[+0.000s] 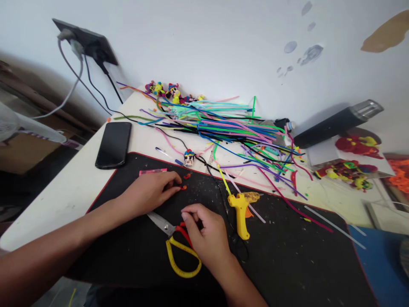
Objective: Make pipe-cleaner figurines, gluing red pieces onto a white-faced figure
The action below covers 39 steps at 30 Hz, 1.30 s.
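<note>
Over the black mat (134, 256) my left hand (156, 187) pinches a small red-orange piece (183, 187) at its fingertips. A similar small red piece (187, 176) lies just beyond it. My right hand (206, 230) is curled, thumb and forefinger together; whatever may be between them is hidden. Beneath and beside that hand lie scissors (183, 258) with yellow and red handles, their blades partly covered by my left hand. A small doll's head (189, 157) with a blue and red top sits behind the pieces. To the right is a yellow glue gun (241, 213).
Many coloured pipe cleaners (223, 123) spread along the wall, with several small figures (172, 91) behind them. A phone (113, 145) lies left, a dark flask (335, 125) leans right. The glue gun's black cable (217, 183) crosses the mat. Clear glue sticks (335, 228) lie right.
</note>
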Each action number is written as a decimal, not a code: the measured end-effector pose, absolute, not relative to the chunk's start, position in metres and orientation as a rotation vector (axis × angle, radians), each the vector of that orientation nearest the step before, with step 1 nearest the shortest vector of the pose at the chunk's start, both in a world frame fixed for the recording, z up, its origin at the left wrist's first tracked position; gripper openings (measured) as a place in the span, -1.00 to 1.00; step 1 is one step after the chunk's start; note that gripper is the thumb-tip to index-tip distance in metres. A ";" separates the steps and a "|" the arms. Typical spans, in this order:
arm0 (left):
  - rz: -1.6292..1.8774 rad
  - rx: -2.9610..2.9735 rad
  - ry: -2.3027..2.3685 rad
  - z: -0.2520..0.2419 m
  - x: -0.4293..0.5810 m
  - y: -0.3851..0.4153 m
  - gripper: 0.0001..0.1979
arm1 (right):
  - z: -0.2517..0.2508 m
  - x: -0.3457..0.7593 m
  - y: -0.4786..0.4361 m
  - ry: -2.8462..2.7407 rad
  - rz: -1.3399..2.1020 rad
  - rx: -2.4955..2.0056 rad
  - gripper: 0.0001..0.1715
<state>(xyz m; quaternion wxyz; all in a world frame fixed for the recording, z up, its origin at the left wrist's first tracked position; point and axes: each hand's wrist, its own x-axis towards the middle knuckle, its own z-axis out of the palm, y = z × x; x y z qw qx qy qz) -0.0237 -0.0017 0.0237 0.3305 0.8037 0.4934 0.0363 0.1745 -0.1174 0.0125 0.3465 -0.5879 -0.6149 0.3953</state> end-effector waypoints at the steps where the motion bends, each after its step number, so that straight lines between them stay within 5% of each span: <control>1: 0.100 2.110 1.292 0.023 -0.024 -0.001 -0.74 | 0.012 0.175 -0.118 -1.600 1.025 -1.525 -0.78; 39: 0.027 2.301 1.083 0.030 -0.013 0.031 -0.69 | 0.012 0.175 -0.119 -1.653 1.010 -1.500 -0.78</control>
